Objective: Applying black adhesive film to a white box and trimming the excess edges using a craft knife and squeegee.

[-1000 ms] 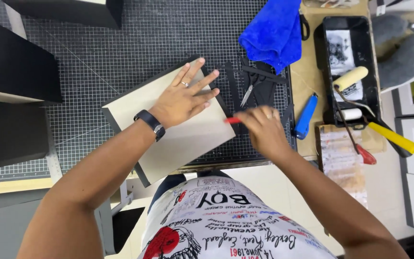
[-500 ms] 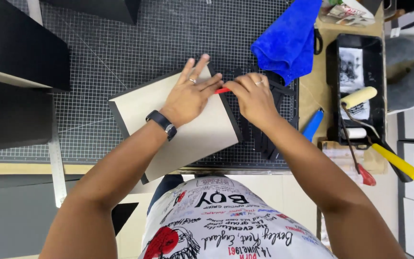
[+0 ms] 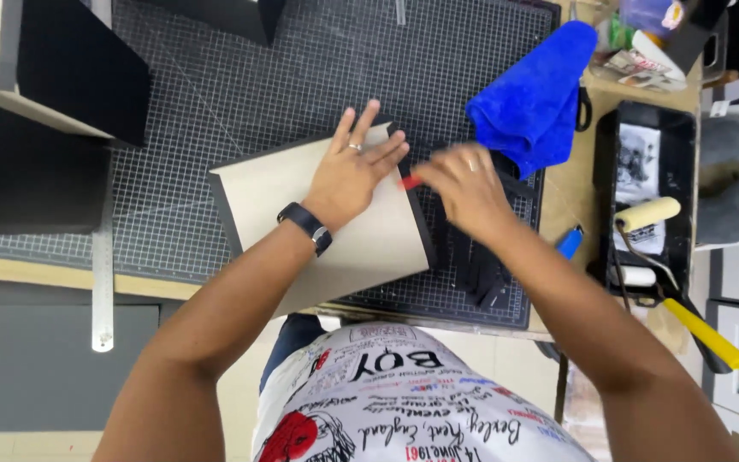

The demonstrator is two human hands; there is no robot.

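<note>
A beige board (image 3: 361, 244) with a thin black border lies on the black gridded cutting mat (image 3: 241, 94). My left hand (image 3: 354, 169) presses flat on the board's upper right part, fingers spread, with a ring and a dark wristwatch. My right hand (image 3: 464, 186) is closed on a small red-handled tool (image 3: 410, 181) at the board's right edge, just beside my left fingertips. The tool's tip is hidden by my fingers.
A blue cloth (image 3: 534, 101) lies at the mat's upper right. A black tray (image 3: 647, 128) holds a paint roller (image 3: 647, 214) with a yellow handle. Black strips (image 3: 476, 265) sit right of the board. Black boxes (image 3: 79, 73) stand left; a metal ruler (image 3: 103, 274) lies lower left.
My right hand carried the red tool up from the board's lower right edge to its upper right edge, close to my left fingertips. My left hand stayed pressed on the board.
</note>
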